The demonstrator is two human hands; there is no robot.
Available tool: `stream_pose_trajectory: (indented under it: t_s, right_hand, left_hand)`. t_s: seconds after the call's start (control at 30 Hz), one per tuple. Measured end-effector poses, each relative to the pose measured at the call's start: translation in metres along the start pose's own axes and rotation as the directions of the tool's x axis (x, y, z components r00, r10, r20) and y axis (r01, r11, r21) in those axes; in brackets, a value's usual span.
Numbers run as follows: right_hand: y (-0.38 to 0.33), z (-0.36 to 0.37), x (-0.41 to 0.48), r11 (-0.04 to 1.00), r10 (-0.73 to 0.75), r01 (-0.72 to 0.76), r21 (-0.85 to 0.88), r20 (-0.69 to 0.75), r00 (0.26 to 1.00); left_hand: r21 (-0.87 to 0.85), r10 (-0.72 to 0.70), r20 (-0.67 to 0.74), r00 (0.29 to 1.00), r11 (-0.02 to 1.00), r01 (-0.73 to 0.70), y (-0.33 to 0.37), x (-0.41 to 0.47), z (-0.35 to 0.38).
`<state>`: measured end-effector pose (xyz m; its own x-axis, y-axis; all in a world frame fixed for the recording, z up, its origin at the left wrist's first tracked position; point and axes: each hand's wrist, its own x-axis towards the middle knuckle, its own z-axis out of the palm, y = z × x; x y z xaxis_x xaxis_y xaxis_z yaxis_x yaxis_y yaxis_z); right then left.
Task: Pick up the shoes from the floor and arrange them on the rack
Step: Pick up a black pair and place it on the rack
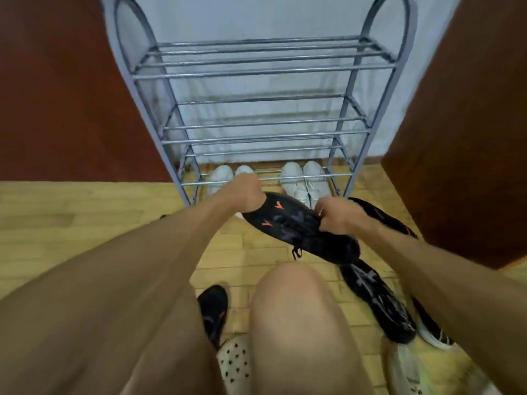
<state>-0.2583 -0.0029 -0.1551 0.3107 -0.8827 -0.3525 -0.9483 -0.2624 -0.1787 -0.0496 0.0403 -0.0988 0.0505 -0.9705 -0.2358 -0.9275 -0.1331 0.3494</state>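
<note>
A grey metal shoe rack [262, 72] with several barred shelves stands against the pale wall. Two pairs of white shoes [303, 178] sit on its lowest shelf. Both my hands hold one black shoe with orange marks [288, 223] just in front of the rack's bottom shelf: my left hand [246, 192] grips its toe end, my right hand [339, 215] grips near its opening. Another black shoe [379, 303] lies on the floor at the right, and a further black shoe [379, 215] lies behind my right hand.
Dark red-brown panels [57, 95] flank the rack on both sides. On the yellow tiled floor [85, 212] lie a black shoe [214, 309], a white perforated clog [235, 363] and pale sneakers [410, 372]. My bare knee [296, 323] is low in the middle.
</note>
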Motion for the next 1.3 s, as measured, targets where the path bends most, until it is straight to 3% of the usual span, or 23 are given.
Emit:
stream_pose_trajectory:
  t_s: [0.1,0.23,0.33,0.43,0.57,0.7,0.8,0.9,1.03,1.13,1.3]
  right_hand:
    - [-0.041,-0.041,0.01,0.974,-0.124,0.125,-0.19,0.016,0.992]
    - [-0.091,-0.057,0.027,0.93,-0.213,0.222,-0.291,0.063,0.975]
    - [-0.122,-0.037,0.046,0.902,-0.237,0.275,-0.332,0.151,0.96]
    - [-0.143,-0.002,0.069,0.885,-0.262,0.341,-0.317,0.266,0.928]
    - [-0.158,0.044,0.098,0.891,-0.252,0.372,-0.259,0.398,0.882]
    - [-0.16,0.075,0.121,0.894,-0.284,0.403,-0.195,0.449,0.847]
    - [-0.158,0.098,0.135,0.894,-0.295,0.416,-0.167,0.479,0.827]
    - [-0.156,0.119,0.144,0.902,-0.296,0.408,-0.143,0.484,0.824]
    - [-0.155,0.135,0.148,0.96,-0.236,0.279,-0.022,0.474,0.848]
    - [-0.154,0.142,0.146,0.967,-0.233,0.256,0.011,0.453,0.861]
    - [-0.157,0.154,0.143,0.964,-0.265,0.258,0.069,0.363,0.893]
  left_hand:
    - [-0.136,-0.081,-0.102,0.991,0.988,0.066,-0.052,-0.018,-0.016]
    - [-0.266,-0.245,-0.072,0.967,0.939,0.218,-0.125,-0.031,0.0]
    - [-0.301,-0.364,0.052,0.93,0.882,0.362,-0.173,-0.032,0.037]
    - [-0.265,-0.401,0.219,0.89,0.853,0.449,-0.209,-0.027,0.082]
    - [-0.316,-0.46,0.336,0.822,0.767,0.558,-0.243,-0.027,0.145]
    - [-0.195,-0.478,0.489,0.729,0.755,0.626,-0.256,-0.041,0.198]
    - [-0.113,-0.469,0.627,0.622,0.735,0.669,-0.264,-0.052,0.23]
    - [-0.133,-0.485,0.686,0.542,0.649,0.749,-0.265,-0.064,0.245]
    - [-0.19,-0.576,0.622,0.531,0.547,0.815,-0.27,-0.066,0.254]
    - [-0.334,-0.548,0.664,0.508,0.391,0.858,-0.261,-0.061,0.254]
    - [-0.521,-0.521,0.571,0.634,0.367,0.771,-0.243,-0.047,0.259]
